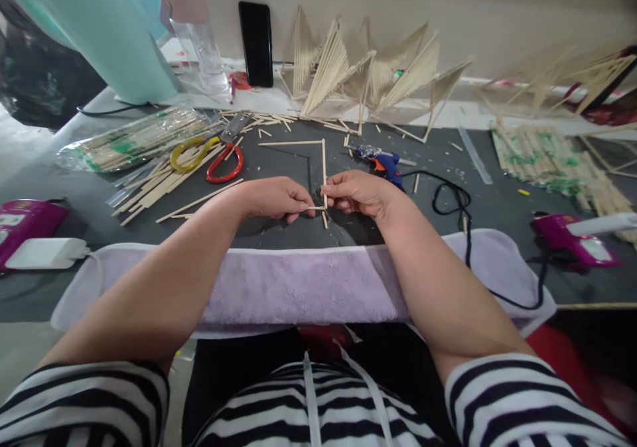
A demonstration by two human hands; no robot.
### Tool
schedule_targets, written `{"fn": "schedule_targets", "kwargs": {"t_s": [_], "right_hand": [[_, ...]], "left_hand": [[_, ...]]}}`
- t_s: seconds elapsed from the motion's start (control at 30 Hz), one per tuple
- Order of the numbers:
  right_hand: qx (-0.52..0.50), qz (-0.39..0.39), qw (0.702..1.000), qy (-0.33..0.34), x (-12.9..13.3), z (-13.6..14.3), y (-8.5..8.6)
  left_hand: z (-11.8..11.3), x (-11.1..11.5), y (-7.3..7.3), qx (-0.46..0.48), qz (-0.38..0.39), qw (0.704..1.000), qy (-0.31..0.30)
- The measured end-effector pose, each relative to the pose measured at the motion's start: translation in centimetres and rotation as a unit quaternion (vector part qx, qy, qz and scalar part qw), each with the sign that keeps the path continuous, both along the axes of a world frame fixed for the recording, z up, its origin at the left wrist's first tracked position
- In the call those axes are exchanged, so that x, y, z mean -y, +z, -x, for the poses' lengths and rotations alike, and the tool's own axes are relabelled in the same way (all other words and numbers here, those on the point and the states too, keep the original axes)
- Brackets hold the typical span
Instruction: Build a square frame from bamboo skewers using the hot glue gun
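Observation:
A frame of thin wooden sticks [324,162] is between my hands, with one long stick running left from its top corner. My left hand [286,198] pinches a stick that meets the frame's lower corner. On the upright stick, just above that corner, the fingers of my right hand [353,193] are closed. A short stick piece [325,220] lies beneath the corner. Right behind my right hand rests a blue glue gun [385,163] with a black cord. Scissors [226,152] with one yellow and one red handle lie to the left among loose sticks [164,182].
A lilac cloth [308,288] lines the front edge. Finished stick structures [328,69] and a black phone [256,44] stand at the back, near a clear bottle [199,49]. Bagged sticks [134,138] lie left, more packs [542,162] right. Magenta devices [580,240] sit at both sides.

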State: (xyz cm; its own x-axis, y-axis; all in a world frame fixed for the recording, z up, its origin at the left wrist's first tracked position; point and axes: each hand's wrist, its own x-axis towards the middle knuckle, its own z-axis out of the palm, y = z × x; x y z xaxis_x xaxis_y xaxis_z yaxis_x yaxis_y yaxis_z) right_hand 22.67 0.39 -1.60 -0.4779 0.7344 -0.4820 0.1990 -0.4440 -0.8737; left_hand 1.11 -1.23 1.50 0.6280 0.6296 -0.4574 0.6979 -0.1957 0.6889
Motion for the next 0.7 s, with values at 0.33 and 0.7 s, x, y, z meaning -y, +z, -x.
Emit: {"fn": "schedule_targets", "kwargs": {"t_s": [0.33,0.7], "right_hand": [[0.003,0.001,1.000,-0.007,0.24,0.22,0.21],[0.015,-0.008,1.000,0.002,0.23,0.42,0.15]], "left_hand": [[0.13,-0.43,-0.59,-0.003,-0.020,0.999,-0.028],[0.10,-0.51,-0.64,0.015,-0.014,1.000,-0.023]]}}
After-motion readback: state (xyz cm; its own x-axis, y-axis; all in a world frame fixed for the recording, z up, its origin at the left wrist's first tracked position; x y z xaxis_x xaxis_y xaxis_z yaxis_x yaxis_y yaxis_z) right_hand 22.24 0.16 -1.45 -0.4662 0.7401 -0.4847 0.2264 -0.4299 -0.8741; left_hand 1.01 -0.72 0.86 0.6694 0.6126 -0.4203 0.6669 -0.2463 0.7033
